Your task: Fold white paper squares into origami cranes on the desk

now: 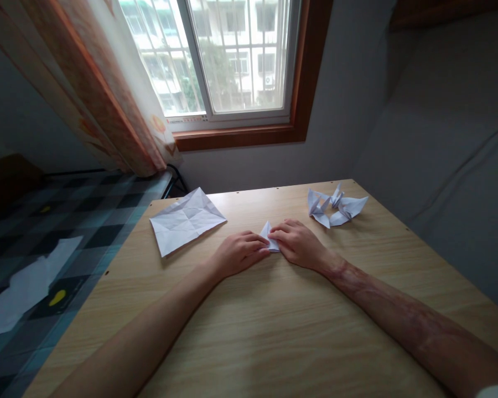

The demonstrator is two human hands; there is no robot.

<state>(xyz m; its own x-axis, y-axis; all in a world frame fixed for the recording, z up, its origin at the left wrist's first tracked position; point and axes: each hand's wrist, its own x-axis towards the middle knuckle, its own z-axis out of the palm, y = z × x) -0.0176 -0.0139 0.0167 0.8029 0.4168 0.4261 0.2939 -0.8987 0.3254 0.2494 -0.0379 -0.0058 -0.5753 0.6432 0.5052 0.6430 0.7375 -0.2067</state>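
A small piece of folded white paper (269, 241) lies on the wooden table (249, 320), its pointed tip facing the window. From the left, my left hand (241, 253) presses on it with the fingers held together. On the other side my right hand (297, 242) has its fingers bent onto the paper's right edge. Both hands cover much of the piece, so only its tip and lower middle show.
Several folded paper cranes (336, 207) stand at the back right of the table. A creased white sheet (186, 220) lies at the back left. Left of the table, white papers (33, 287) rest on a checked bed cover (8, 365). Beyond is a window (240, 61) with a curtain (95, 83).
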